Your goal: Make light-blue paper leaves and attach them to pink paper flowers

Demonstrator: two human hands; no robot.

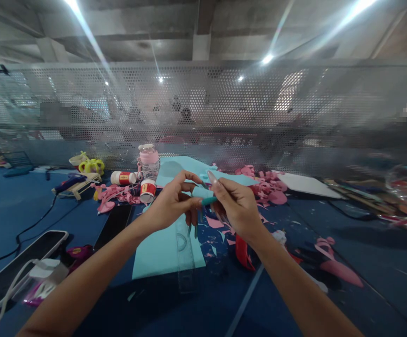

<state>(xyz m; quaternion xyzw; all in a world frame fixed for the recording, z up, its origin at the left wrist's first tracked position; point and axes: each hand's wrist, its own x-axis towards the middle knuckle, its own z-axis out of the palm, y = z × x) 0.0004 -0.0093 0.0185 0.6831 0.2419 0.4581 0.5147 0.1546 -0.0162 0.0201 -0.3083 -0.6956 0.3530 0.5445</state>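
Note:
Above the middle of the table, my left hand [170, 201] and my right hand [237, 208] meet at a small light-blue curled foam-like piece [202, 192]. The fingers of my left hand are closed around its left side. My right thumb and fingers pinch its right end, partly hiding it. Beneath my hands lies a light-blue sheet [154, 255] with a clear ruler [185, 262] on top. Farther back is another light-blue sheet [178, 166].
Pink cut pieces [119, 194] lie left, more pink pieces [268, 185] right. Red-and-white paper cups [147, 189] stand near a pink-lidded bottle [149, 161]. A glue gun [70, 182] rests on a small wooden stand. A phone [114, 227] lies left; a perforated screen [203, 107] borders the back.

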